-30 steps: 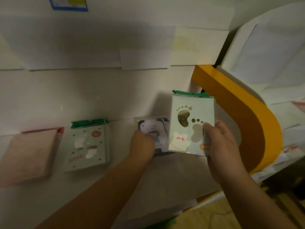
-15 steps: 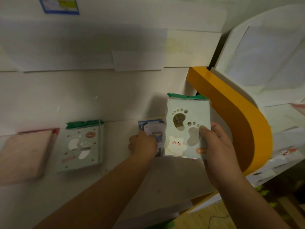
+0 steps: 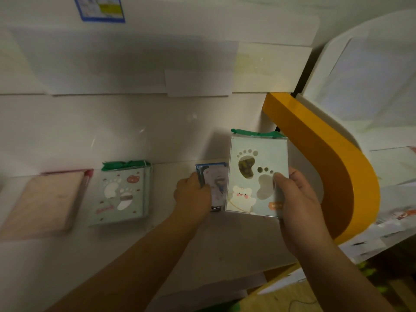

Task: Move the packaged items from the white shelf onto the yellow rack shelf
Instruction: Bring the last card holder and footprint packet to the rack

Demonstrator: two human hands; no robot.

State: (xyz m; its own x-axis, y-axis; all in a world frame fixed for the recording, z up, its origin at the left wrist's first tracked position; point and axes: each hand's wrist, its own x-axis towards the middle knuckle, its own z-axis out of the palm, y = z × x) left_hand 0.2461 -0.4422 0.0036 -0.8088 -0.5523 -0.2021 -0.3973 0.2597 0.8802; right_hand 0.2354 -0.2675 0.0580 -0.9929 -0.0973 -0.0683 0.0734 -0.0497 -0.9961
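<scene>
Blue-edged packet (image 3: 212, 185) now lifted by left hand (image 3: 192, 197) — right hand (image 3: 299, 199) unchanged.

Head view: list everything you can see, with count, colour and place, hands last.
Footprint-window package: 1, pale green with green top, held up at centre right.
Blue-edged package: 1, blue and white, on the white shelf behind it.
Bear footprint package: 1, pale green, on the shelf, centre left.
Pink box: 1, pink, shelf far left.
White shelf: 1, white, across the middle.
Yellow rack: 1, yellow, right.
Blue-bordered label: 1, top left.
Left hand: on the blue-edged package.
Right hand: gripping the footprint-window package.
</scene>
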